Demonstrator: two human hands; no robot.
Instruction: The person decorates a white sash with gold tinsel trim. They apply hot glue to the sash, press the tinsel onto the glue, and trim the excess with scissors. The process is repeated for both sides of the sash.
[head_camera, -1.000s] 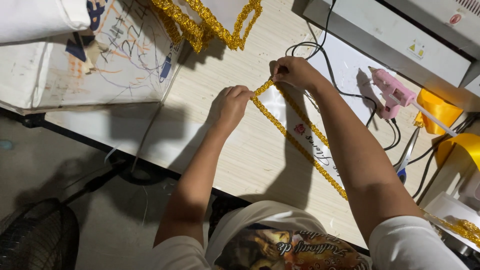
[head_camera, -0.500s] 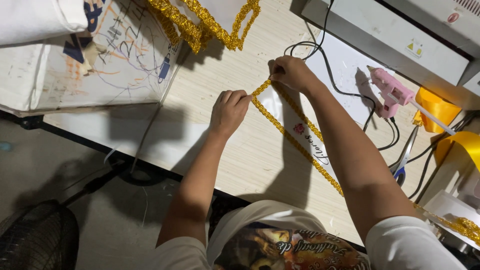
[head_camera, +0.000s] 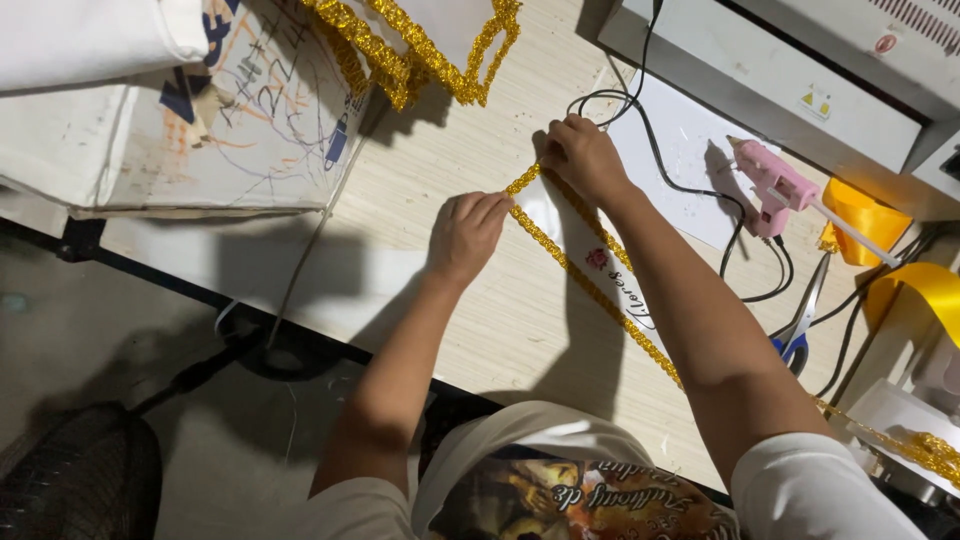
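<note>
A pale wood-grain desk (head_camera: 480, 330) fills the middle of the view, with a dim floor and a dark round fan (head_camera: 70, 480) below its near edge. Nearest the camera, the person's two bare arms reach forward over the desk. A gold braided trim (head_camera: 590, 285) runs diagonally from near the right elbow up toward the fingers, lying along the edge of a white ribbon (head_camera: 600, 265) that carries a small red flower and dark lettering. The left hand (head_camera: 465, 232) is curled palm-down with its fingertips pressing on the trim where it bends; the right hand (head_camera: 583, 158) is closed, pinching the trim just above that bend, so the piece between the two hands forms a short corner. The trim looks light, limp and slightly rough, likely to hold its place only where pressed, and best taken by pinching it between thumb and fingertip close to the bend; the ribbon under it seems thin and slippery, so it may slide. To the right lie blue-handled scissors (head_camera: 800, 335), a pink glue gun (head_camera: 780, 185) on a white sheet, its black cord looping toward the hands, and rolls of yellow ribbon (head_camera: 915, 290). Farther off, a heap of the same gold trim (head_camera: 420, 50) rests by a scribbled white board (head_camera: 200, 120), and a grey machine (head_camera: 780, 60) stands along the back.
</note>
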